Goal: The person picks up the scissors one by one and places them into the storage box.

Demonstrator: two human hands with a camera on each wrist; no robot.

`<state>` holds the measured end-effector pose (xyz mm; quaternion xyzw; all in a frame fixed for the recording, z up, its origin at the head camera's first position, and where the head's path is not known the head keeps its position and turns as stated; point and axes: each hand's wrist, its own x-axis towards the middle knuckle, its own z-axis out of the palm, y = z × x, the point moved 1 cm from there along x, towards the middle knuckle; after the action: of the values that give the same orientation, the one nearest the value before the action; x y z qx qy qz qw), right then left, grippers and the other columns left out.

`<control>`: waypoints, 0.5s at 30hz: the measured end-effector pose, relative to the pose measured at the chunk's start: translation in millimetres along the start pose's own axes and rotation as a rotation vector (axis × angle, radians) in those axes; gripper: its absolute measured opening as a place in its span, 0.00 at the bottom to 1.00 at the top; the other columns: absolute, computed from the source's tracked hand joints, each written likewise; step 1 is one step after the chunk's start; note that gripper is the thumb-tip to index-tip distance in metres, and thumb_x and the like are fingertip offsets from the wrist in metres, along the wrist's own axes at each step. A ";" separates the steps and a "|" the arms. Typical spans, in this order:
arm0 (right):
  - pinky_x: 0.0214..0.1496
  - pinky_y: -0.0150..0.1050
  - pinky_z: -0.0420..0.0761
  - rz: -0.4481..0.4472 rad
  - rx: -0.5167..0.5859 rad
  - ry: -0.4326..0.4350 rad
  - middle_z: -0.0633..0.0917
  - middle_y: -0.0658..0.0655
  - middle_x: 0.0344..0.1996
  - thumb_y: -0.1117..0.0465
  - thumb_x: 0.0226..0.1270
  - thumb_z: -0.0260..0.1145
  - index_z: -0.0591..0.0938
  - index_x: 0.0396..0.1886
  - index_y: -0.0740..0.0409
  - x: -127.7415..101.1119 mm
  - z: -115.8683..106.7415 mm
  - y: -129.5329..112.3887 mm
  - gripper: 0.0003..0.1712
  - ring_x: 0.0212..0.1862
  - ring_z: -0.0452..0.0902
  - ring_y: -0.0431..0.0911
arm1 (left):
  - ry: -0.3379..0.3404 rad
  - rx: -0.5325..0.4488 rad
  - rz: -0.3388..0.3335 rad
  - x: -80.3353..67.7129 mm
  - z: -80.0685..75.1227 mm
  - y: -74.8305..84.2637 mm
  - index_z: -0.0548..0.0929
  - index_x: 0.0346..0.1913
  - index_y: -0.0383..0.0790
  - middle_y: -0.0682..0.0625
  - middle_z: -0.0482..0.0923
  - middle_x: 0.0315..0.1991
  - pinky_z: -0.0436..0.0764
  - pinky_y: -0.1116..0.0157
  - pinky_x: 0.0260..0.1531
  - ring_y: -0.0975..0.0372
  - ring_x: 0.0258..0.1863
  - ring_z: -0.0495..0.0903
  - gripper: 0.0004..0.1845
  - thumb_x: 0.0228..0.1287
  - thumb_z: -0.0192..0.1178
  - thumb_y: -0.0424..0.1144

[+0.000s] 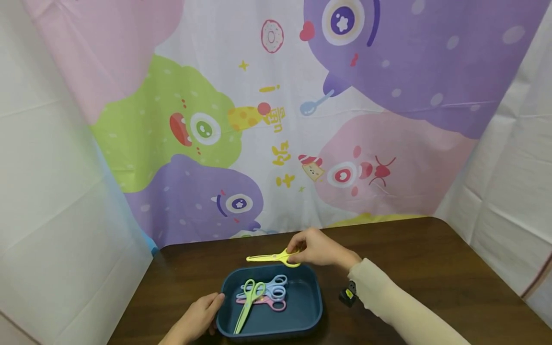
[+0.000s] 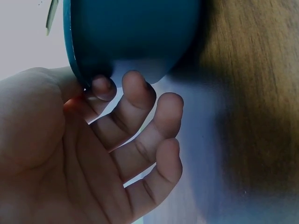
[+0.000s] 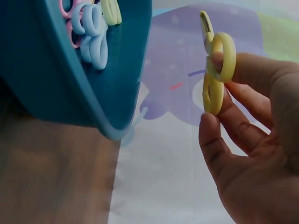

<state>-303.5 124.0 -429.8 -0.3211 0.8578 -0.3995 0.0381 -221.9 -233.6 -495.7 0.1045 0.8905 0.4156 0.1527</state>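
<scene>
A dark teal tray [image 1: 308,306] [image 2: 131,32] [image 3: 56,74] sits on the brown table [image 1: 431,268]. Inside it lie green scissors [image 1: 247,306], blue scissors [image 1: 269,286] [image 3: 93,37] and pink scissors [image 1: 265,302]. My right hand [image 1: 316,249] [image 3: 247,149] holds yellow scissors [image 1: 273,258] [image 3: 216,70] by the handle loops just beyond the tray's far rim, with the blades pointing left. My left hand [image 1: 196,318] [image 2: 93,154] rests against the tray's left edge, thumb on the rim and loosely bent fingertips under its side.
A cartoon monster cloth [image 1: 276,120] hangs behind the table, with white sheets on both sides. A small black device [image 1: 348,294] is strapped at my right wrist. Bare wood stretches to the right of the tray.
</scene>
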 end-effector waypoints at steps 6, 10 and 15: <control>0.40 0.33 0.84 -0.013 -0.026 -0.037 0.88 0.41 0.33 0.57 0.62 0.78 0.90 0.35 0.44 4.9 8.2 -4.1 0.04 0.34 0.81 0.39 | -0.005 -0.006 -0.006 -0.2 0.0 0.1 0.76 0.35 0.34 0.49 0.74 0.21 0.78 0.59 0.21 0.57 0.19 0.78 0.25 0.84 0.44 0.52; 0.40 0.32 0.84 -0.018 -0.034 -0.040 0.88 0.41 0.33 0.57 0.61 0.78 0.90 0.35 0.45 7.1 13.3 -6.7 0.04 0.34 0.81 0.37 | -0.004 -0.013 -0.009 0.4 0.2 0.0 0.76 0.34 0.34 0.49 0.73 0.21 0.78 0.59 0.21 0.57 0.20 0.78 0.26 0.84 0.44 0.53; 0.39 0.31 0.84 -0.025 -0.043 -0.051 0.88 0.41 0.32 0.57 0.60 0.79 0.91 0.35 0.48 10.3 20.8 -9.0 0.05 0.33 0.82 0.35 | 0.000 -0.008 -0.020 0.4 0.0 -0.2 0.76 0.34 0.34 0.48 0.74 0.20 0.78 0.58 0.20 0.57 0.19 0.78 0.26 0.84 0.44 0.53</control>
<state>-300.3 100.0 -435.5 -0.3425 0.8609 -0.3731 0.0481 -222.3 -233.5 -495.9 0.0950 0.8899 0.4174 0.1574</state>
